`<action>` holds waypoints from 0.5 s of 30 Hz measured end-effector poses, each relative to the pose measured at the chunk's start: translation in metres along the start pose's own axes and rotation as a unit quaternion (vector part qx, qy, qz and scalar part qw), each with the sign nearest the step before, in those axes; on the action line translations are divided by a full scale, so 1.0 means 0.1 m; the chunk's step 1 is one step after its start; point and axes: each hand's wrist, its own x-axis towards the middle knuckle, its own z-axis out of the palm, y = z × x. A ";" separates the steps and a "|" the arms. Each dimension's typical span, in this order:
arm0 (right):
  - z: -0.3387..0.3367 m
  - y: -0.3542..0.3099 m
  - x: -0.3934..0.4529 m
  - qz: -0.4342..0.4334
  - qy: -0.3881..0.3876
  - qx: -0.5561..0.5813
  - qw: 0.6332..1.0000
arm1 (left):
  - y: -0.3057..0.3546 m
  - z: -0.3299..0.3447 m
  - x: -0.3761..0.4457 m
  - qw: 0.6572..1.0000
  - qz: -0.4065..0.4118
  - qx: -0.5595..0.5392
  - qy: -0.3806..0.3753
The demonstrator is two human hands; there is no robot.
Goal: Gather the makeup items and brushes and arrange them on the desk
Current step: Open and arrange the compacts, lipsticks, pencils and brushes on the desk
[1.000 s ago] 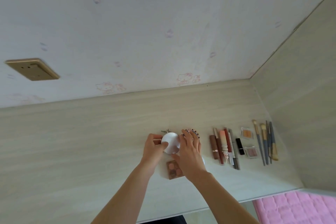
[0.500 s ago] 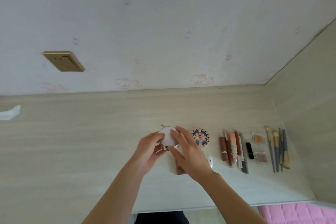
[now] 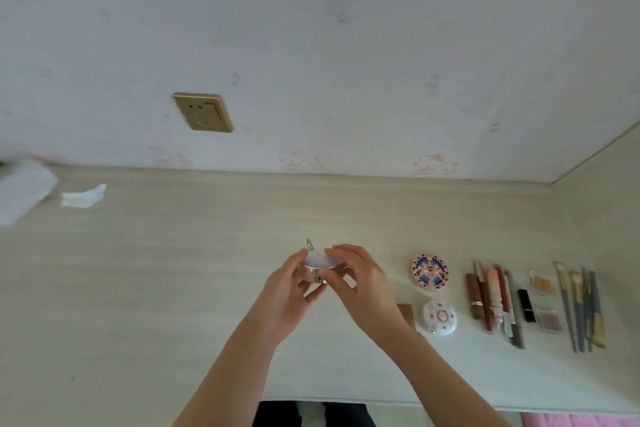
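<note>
Between both hands, raised over the desk (image 3: pixel 173 288), sits a round white compact (image 3: pixel 320 260): the left hand (image 3: pixel 287 291) curls round its left edge, the right hand (image 3: pixel 360 282) pinches its right rim. Right of the right hand lie a patterned pink compact (image 3: pixel 430 272), a white compact (image 3: pixel 440 317), lipsticks (image 3: pixel 491 298) and brushes (image 3: pixel 580 308).

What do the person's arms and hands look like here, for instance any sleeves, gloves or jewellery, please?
Both forearms are bare right up to the bottom edge of the head view, with no sleeves showing. The left hand and the right hand wear no gloves. No rings, bracelets or watch can be made out, and the nails are too small to judge.
</note>
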 end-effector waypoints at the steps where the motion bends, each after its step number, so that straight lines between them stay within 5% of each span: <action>1: 0.07 -0.06 0.00 0.005 0.000 0.008 1.000 | 0.06 -0.08 -0.03 1.000 0.003 0.010 0.007; 9: 0.71 -0.62 0.06 0.067 -0.015 0.052 0.996 | 0.70 -0.81 -0.25 0.997 0.030 0.061 -0.042; 15: 1.02 -0.85 0.15 0.125 -0.002 0.038 0.991 | 1.02 -1.18 -0.34 0.949 0.050 0.293 -0.110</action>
